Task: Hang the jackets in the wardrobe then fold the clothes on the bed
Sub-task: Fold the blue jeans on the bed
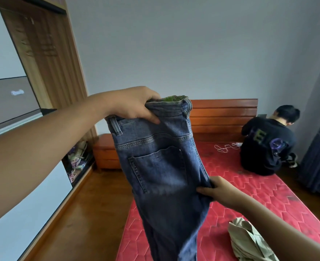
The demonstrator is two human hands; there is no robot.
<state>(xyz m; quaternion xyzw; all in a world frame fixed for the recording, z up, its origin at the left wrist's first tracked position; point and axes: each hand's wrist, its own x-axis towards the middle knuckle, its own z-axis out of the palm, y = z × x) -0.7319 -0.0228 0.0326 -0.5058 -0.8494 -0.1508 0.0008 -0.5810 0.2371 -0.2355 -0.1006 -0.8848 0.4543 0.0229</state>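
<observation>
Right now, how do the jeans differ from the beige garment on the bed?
Colour: the jeans are blue denim; the beige garment is pale cloth.
Pose: the jeans hang in the air; the beige garment lies crumpled on the red mattress.
Hold: the left hand grips the jeans' waistband and the right hand pinches their side; no hand holds the beige garment.
Both are unfolded.

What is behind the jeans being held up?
Behind the jeans, held by the left hand and right hand, the red mattress, headboard and bedside cabinet show partly. The mattress's left portion is covered; anything lying there cannot be seen.
</observation>
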